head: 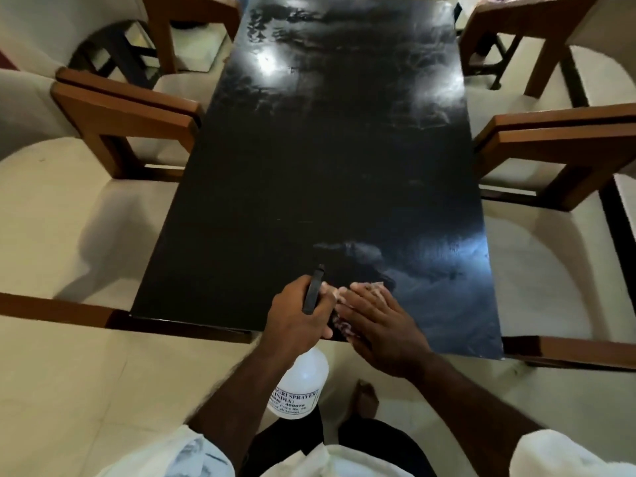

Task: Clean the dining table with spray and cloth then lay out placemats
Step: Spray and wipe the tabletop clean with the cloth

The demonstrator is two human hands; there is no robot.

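A glossy black dining table (327,149) stretches away from me, streaked with wet smears near its far end and at the near right. My left hand (297,315) grips the black trigger head of a white spray bottle (299,387), whose labelled body hangs below the table's near edge. My right hand (382,328) lies flat with straight fingers on a patterned cloth (344,327), pressing it on the table at the near edge. Most of the cloth is hidden under that hand.
Cream-cushioned chairs with brown wooden arms stand along both long sides: two on the left (113,108) and two on the right (550,146). Another wooden chair arm (51,309) runs beside the near left corner. Pale floor tiles lie below me.
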